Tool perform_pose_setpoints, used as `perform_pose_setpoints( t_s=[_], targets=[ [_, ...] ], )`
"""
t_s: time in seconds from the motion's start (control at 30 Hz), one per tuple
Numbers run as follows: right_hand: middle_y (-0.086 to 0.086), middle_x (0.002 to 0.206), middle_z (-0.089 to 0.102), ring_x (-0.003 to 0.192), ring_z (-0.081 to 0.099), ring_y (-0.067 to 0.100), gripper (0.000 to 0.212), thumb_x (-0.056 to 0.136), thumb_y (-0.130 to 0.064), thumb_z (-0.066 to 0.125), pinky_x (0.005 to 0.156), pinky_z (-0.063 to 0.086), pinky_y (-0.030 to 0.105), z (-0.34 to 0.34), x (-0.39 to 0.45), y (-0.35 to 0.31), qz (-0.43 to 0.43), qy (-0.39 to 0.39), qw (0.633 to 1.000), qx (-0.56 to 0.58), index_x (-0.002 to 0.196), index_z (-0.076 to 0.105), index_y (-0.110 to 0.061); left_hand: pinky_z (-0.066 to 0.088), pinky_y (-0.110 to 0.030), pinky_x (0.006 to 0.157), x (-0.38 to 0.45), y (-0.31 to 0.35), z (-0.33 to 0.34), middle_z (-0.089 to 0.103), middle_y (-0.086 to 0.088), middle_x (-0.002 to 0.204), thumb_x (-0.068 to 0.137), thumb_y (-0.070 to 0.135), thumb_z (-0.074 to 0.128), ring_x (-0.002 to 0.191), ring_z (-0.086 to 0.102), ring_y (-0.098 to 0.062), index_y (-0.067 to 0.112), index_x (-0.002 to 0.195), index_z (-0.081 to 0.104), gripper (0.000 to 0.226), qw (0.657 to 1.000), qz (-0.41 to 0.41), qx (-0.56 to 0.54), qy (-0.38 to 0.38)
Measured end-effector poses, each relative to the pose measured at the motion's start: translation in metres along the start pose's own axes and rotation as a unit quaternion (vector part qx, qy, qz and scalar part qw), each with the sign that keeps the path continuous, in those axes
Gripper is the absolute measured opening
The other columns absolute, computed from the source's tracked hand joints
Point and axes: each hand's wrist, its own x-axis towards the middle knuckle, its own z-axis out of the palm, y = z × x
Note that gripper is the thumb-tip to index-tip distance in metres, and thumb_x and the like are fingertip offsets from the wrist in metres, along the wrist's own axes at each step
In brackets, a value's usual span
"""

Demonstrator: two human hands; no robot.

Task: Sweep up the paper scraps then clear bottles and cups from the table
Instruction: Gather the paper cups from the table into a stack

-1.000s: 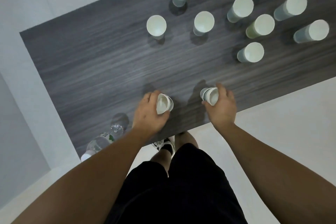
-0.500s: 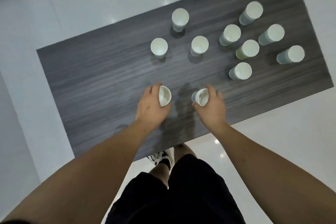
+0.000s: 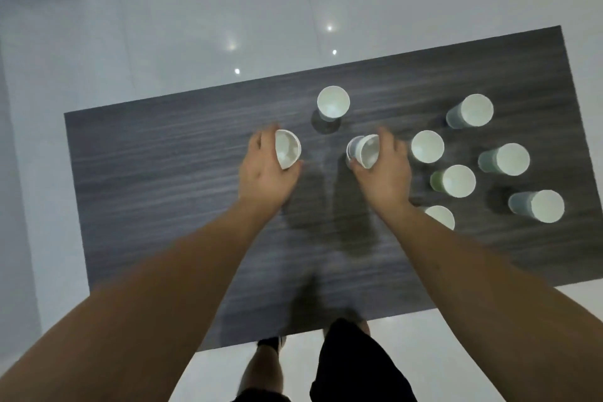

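Both hands are over the middle of the dark wood-grain table [image 3: 163, 173]. My left hand [image 3: 264, 173] grips a white paper cup [image 3: 287, 148], tilted with its mouth toward the camera. My right hand [image 3: 383, 173] grips another paper cup [image 3: 365, 150], which looks like two nested cups, also tilted. One cup [image 3: 333, 104] stands upright just beyond and between my hands. Several more upright cups stand to the right, the nearest cup [image 3: 427, 146] just beside my right hand's fingers. No bottles or paper scraps show.
Cups crowd the right part of the table, among them a greenish cup [image 3: 453, 180] and one cup [image 3: 439, 217] partly behind my right forearm. Pale glossy floor tiles [image 3: 195, 26] surround the table. My legs stand at its near edge.
Both hands moved forward from the near edge to mid-table, each still holding its cup. Two cups that stood ahead of the hands are no longer seen apart. The camera's view shifted.
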Motion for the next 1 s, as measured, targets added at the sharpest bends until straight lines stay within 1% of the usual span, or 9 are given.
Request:
perform_pose_setpoints(
  t_s=[0.17,0.27,0.37,0.47,0.53,0.73,0.87,0.93,1.0],
  targets=[
    [0.015,0.128,0.052,0.111,0.057,0.036,0.075,0.075,-0.031,0.083,0.090,0.046,0.038,0.027,0.014,0.027,-0.007,-0.067,0.997,-0.026,0.140,0.046,-0.023,0.044,-0.036,0.085,0.009,-0.018,0.038,0.053,-0.002,0.131,0.074,0.038,0.076,0.110,0.055,-0.026,0.024,0.134,0.042,0.071,0.998,-0.056,0.039,-0.014],
    [0.013,0.130,0.050,0.114,0.054,0.033,0.072,0.077,-0.029,0.081,0.090,0.044,0.035,0.033,0.018,0.027,-0.045,-0.090,0.995,-0.024,0.140,0.047,-0.022,0.040,-0.031,0.083,0.012,-0.024,0.048,0.047,-0.003,0.137,0.077,0.035,0.074,0.113,0.053,-0.026,0.025,0.139,0.038,0.073,0.997,-0.064,0.030,-0.037],
    [0.008,0.130,0.052,0.116,0.053,0.024,0.071,0.077,-0.033,0.080,0.089,0.035,0.022,0.025,0.024,0.009,-0.043,-0.016,0.998,0.050,0.139,0.049,-0.020,0.038,-0.029,0.077,0.019,-0.013,0.052,0.045,-0.004,0.135,0.076,0.035,0.072,0.106,0.056,-0.027,0.026,0.136,0.039,0.068,0.997,-0.054,0.033,-0.045],
    [0.006,0.127,0.053,0.112,0.051,0.014,0.075,0.074,-0.036,0.083,0.088,0.032,0.012,0.016,0.036,-0.022,-0.058,0.107,0.978,0.172,0.137,0.051,-0.014,0.043,-0.032,0.076,0.032,0.005,0.046,0.047,-0.004,0.127,0.072,0.041,0.067,0.099,0.056,-0.027,0.027,0.131,0.040,0.066,0.997,-0.075,0.021,0.014],
    [0.009,0.130,0.053,0.114,0.049,0.013,0.076,0.075,-0.036,0.082,0.087,0.032,0.012,0.014,0.051,-0.041,-0.077,0.133,0.970,0.186,0.139,0.049,-0.011,0.046,-0.034,0.078,0.040,0.014,0.039,0.047,-0.004,0.125,0.072,0.045,0.064,0.098,0.055,-0.024,0.027,0.132,0.039,0.067,0.995,-0.084,0.011,0.047],
    [0.013,0.137,0.049,0.119,0.053,0.033,0.077,0.079,-0.026,0.081,0.094,0.044,0.035,0.036,0.081,-0.045,-0.100,-0.072,0.992,0.004,0.145,0.043,-0.016,0.037,-0.027,0.079,0.044,0.016,0.026,0.045,-0.002,0.130,0.073,0.044,0.067,0.102,0.051,-0.015,0.029,0.136,0.036,0.072,0.995,-0.069,-0.009,0.069],
    [0.016,0.128,0.048,0.111,0.053,0.038,0.075,0.076,-0.020,0.078,0.089,0.048,0.040,0.043,0.053,-0.028,-0.127,-0.125,0.983,-0.045,0.143,0.044,-0.017,0.036,-0.024,0.081,0.039,0.029,0.023,0.044,-0.001,0.131,0.074,0.040,0.070,0.101,0.044,-0.005,0.025,0.137,0.038,0.072,0.998,-0.030,-0.032,0.055],
    [0.015,0.124,0.047,0.109,0.052,0.036,0.073,0.077,-0.023,0.077,0.088,0.049,0.040,0.041,0.027,-0.011,-0.114,-0.146,0.982,-0.047,0.142,0.043,-0.020,0.034,-0.022,0.082,0.035,0.046,0.027,0.044,0.000,0.131,0.075,0.037,0.070,0.100,0.035,0.004,0.022,0.137,0.039,0.072,0.999,0.020,-0.033,0.030],
    [0.014,0.121,0.049,0.106,0.052,0.033,0.065,0.078,-0.021,0.074,0.087,0.051,0.042,0.037,-0.002,0.010,-0.087,-0.148,0.985,-0.006,0.137,0.048,-0.017,0.034,-0.018,0.079,0.030,0.070,0.036,0.044,-0.001,0.129,0.075,0.034,0.072,0.099,0.033,0.004,0.019,0.136,0.040,0.071,0.996,0.082,-0.031,-0.006]
  ],
)
